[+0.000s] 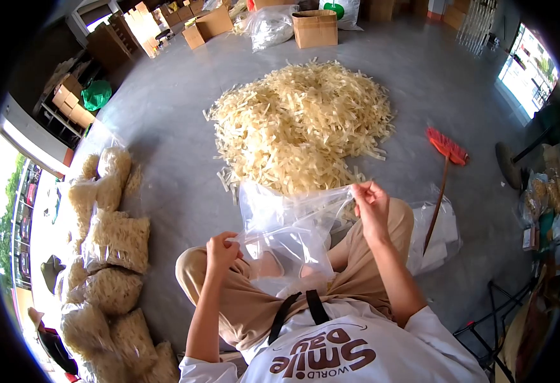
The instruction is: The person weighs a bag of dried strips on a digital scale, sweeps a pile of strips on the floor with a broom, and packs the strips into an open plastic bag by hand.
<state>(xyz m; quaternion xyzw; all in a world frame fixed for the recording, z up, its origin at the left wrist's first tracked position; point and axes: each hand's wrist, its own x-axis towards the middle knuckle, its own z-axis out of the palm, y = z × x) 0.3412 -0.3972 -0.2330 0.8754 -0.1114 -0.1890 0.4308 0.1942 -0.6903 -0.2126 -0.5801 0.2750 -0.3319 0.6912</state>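
A clear plastic bag (286,223) is stretched out above my crossed legs. My left hand (223,251) pinches its lower left side, while the fingers of my right hand (370,203) grip its upper right corner. Nothing shows inside the bag. Just beyond it, a large heap of pale yellow flat strips (302,121) lies spread on the grey floor, its near edge partly hidden behind the bag.
Filled clear bags of strips (117,241) are piled along my left. A red-headed broom (447,147) and more clear plastic bags (443,233) lie to my right. Cardboard boxes (315,29) stand at the back. A fan stand (508,165) is at far right.
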